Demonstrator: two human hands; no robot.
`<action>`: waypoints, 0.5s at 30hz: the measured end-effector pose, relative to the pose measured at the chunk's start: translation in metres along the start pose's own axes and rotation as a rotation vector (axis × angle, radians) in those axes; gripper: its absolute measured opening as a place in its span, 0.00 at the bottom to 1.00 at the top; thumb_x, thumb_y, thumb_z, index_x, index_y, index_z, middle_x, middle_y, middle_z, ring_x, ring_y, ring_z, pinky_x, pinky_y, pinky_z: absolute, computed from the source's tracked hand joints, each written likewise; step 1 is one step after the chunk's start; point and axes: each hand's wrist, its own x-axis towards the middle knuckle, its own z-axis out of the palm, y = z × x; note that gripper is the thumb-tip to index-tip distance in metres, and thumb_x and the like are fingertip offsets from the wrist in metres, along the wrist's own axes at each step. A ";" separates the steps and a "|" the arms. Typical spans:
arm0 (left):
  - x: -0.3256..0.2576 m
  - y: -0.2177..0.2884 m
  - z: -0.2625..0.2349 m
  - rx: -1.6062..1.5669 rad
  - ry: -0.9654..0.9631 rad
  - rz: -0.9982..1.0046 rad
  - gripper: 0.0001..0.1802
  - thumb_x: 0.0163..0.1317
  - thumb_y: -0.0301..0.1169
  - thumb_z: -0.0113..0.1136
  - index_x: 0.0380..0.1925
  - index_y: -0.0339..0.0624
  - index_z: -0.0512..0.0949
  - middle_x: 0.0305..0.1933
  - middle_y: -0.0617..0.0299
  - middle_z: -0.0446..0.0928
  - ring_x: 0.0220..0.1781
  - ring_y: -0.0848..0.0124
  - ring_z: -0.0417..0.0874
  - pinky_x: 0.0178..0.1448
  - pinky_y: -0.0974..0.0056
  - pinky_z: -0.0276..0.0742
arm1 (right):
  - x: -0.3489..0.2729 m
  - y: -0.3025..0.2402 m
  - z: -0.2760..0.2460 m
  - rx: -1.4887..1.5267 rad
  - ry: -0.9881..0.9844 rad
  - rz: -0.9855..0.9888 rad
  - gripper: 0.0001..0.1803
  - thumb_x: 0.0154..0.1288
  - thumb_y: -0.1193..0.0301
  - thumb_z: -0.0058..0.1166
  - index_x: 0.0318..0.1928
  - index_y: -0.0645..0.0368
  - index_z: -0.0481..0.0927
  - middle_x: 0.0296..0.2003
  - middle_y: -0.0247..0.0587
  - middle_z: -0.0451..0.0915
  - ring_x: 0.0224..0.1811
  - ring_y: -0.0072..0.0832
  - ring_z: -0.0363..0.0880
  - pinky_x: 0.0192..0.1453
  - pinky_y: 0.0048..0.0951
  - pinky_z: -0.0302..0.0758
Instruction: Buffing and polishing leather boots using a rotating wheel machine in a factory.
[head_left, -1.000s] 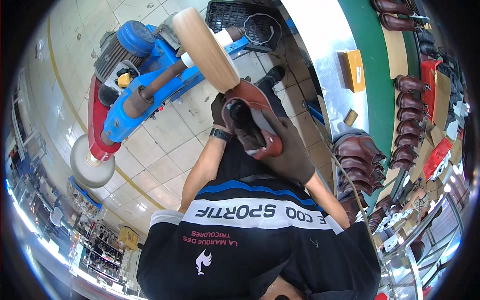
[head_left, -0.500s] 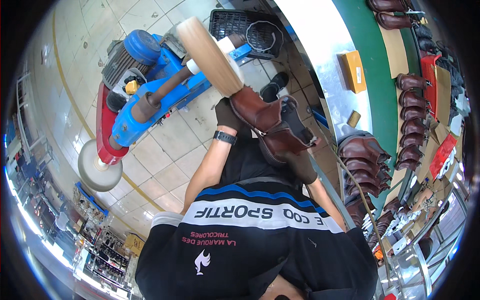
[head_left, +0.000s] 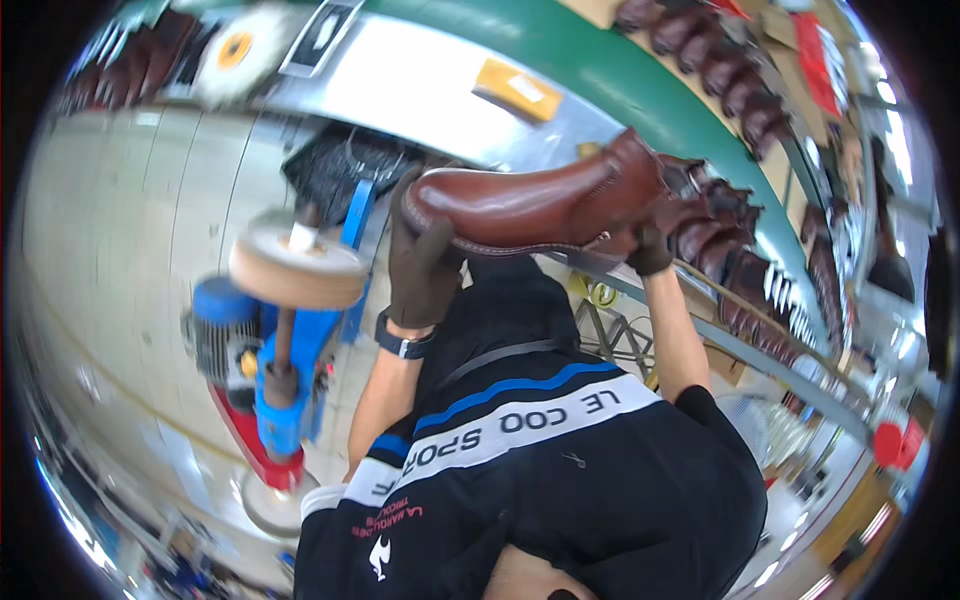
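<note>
A glossy reddish-brown leather ankle boot (head_left: 530, 208) is held sideways in front of me, sole edge toward my body. My left hand (head_left: 425, 265), in a dark brown glove, closes round its toe, with the thumb on the near sole edge. At the shaft end, my right hand (head_left: 650, 250) grips near the heel in a matching glove; part of its fingers is hidden behind the leather. To the left, apart from the boot, stands a blue polishing machine (head_left: 283, 400) with a pale buffing wheel (head_left: 298, 268) on its shaft.
Beyond the boot runs a metal-topped bench (head_left: 400, 85) bearing a yellow-orange box (head_left: 516, 90). More brown boots (head_left: 700, 225) stand in a row at right. A green conveyor belt (head_left: 560, 50) lies behind. A black crate (head_left: 345, 165) sits below the bench.
My view has turned right toward the bench. The boot has come away from the buffing wheel and swung round, its toe now pointing left and its side showing.
</note>
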 end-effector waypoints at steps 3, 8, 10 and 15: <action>0.026 -0.008 0.028 0.308 -0.144 0.127 0.42 0.48 0.27 0.66 0.62 0.39 0.53 0.58 0.50 0.64 0.59 0.61 0.69 0.61 0.60 0.68 | 0.116 -0.041 0.065 -0.743 0.996 -0.158 0.35 0.64 0.45 0.37 0.63 0.56 0.59 0.61 0.42 0.63 0.62 0.37 0.62 0.66 0.41 0.61; 0.070 -0.014 0.085 0.812 -0.308 0.629 0.49 0.35 0.27 0.75 0.59 0.35 0.57 0.58 0.47 0.65 0.60 0.58 0.68 0.61 0.57 0.67 | 0.137 -0.108 0.037 0.187 0.527 -0.523 0.43 0.57 0.38 0.42 0.65 0.50 0.56 0.64 0.39 0.59 0.67 0.40 0.55 0.68 0.46 0.55; 0.089 -0.011 0.109 0.865 -0.324 0.683 0.49 0.34 0.27 0.75 0.59 0.36 0.57 0.58 0.47 0.65 0.59 0.58 0.69 0.61 0.57 0.67 | 0.159 -0.123 0.031 -0.009 0.810 -0.575 0.44 0.57 0.35 0.40 0.65 0.51 0.56 0.64 0.40 0.60 0.66 0.40 0.56 0.68 0.47 0.54; 0.145 -0.034 0.144 0.971 -0.313 0.850 0.45 0.33 0.27 0.75 0.55 0.39 0.62 0.58 0.46 0.64 0.59 0.52 0.69 0.62 0.52 0.65 | 0.228 -0.135 0.043 0.190 0.884 -0.750 0.43 0.57 0.39 0.46 0.63 0.57 0.58 0.58 0.46 0.66 0.60 0.40 0.65 0.66 0.42 0.58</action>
